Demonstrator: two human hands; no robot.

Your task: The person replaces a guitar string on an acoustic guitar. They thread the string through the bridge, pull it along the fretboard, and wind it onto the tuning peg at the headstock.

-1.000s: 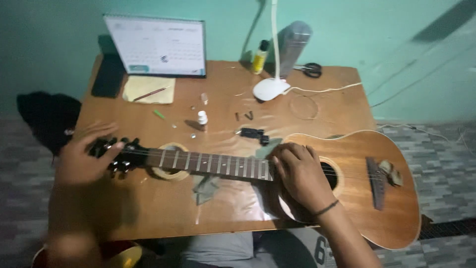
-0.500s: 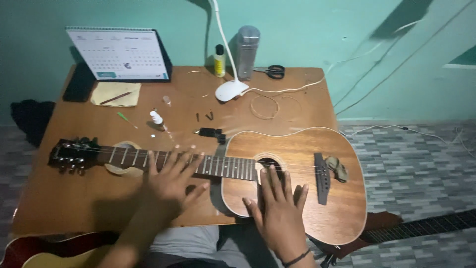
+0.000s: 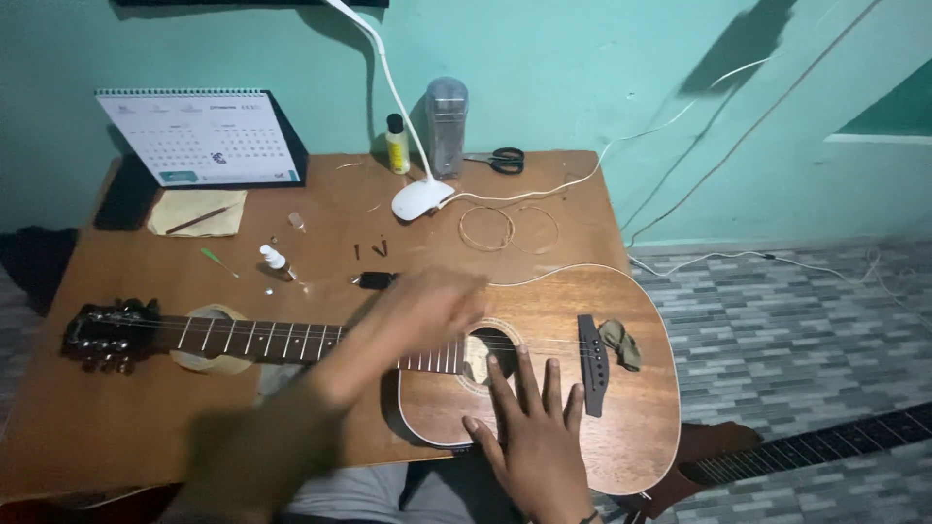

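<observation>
An acoustic guitar (image 3: 631, 408) lies flat across a wooden table (image 3: 320, 209), headstock (image 3: 102, 335) to the left, body to the right. My right hand (image 3: 529, 432) rests flat with fingers spread on the guitar's top, just below the sound hole (image 3: 490, 349). My left hand (image 3: 427, 306) is blurred with motion above the neck where it joins the body; it holds nothing that I can see. A small black item (image 3: 376, 280) lies on the table close to my left hand.
At the table's back stand a desk calendar (image 3: 199, 138), a yellow bottle (image 3: 396, 144), a grey cylinder (image 3: 447, 124), scissors (image 3: 500, 160) and a white lamp base (image 3: 417, 199). A coiled string (image 3: 505, 228), small white bottle (image 3: 275, 259) and cloth (image 3: 621, 342) lie nearby. Another guitar neck (image 3: 825, 446) lies on the floor.
My left hand left the headstock and swept right along the neck toward the body. My right hand slid down from the sound hole and now lies flat on the lower body.
</observation>
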